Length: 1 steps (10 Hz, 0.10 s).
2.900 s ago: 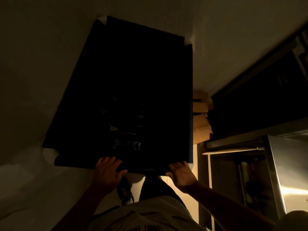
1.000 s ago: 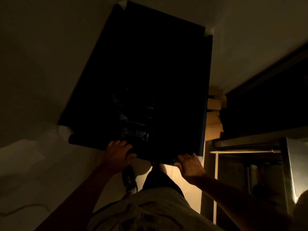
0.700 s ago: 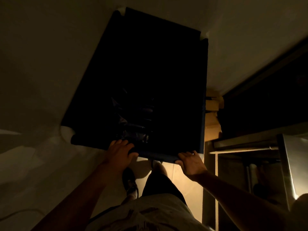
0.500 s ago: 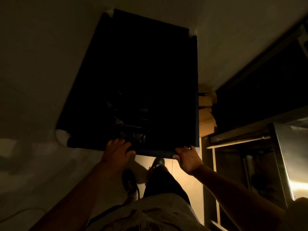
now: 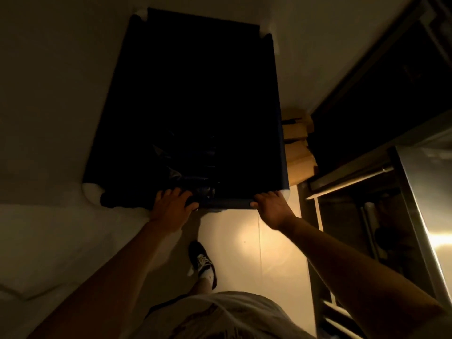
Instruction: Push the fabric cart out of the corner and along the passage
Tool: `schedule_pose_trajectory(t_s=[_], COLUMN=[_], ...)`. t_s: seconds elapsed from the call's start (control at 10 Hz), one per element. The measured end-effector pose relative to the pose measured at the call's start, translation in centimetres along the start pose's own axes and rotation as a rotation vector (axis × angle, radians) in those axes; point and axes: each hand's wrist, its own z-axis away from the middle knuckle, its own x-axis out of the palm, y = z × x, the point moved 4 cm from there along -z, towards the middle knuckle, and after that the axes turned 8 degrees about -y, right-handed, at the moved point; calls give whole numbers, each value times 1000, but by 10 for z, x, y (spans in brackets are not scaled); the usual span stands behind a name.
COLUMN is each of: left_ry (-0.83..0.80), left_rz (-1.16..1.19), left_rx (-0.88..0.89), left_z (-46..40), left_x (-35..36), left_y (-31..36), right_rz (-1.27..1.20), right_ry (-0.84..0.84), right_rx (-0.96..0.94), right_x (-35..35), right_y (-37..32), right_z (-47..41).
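A large dark fabric cart point(image 5: 280, 152) with white corner pieces fills the upper middle of the head view, in dim light. Its inside is almost black, with crumpled dark plastic low down. My left hand point(image 5: 171, 206) grips the near rim left of centre, fingers curled over the edge. Near the cart's near right corner, my right hand point(image 5: 271, 207) holds the same rim, fingers over the top. Both arms are stretched out in front of me.
A pale wall point(image 5: 49, 94) runs along the left. Cardboard boxes point(image 5: 298, 152) are stacked right of the cart. A steel shelf unit point(image 5: 347, 182) and a shiny steel cabinet point(image 5: 425, 204) line the right. My shoe point(image 5: 201, 263) stands on the lit pale floor point(image 5: 256, 245).
The cart has rolled away from me and my arms have stretched out. More bare floor and my shoe now show between me and the cart. Both hands keep their hold.
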Motion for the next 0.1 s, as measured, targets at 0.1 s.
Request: schedule_pose_trajectory(t_s=[0.1], left_ry=[112], left_rz=[-12], left_rx=[-12], left_z=[11], left_x=[-10], left_y=[8], right_rz=[-144], right_ry=[82], right_rx=[34], right_x=[-4], right_y=[-4], right_z=[8])
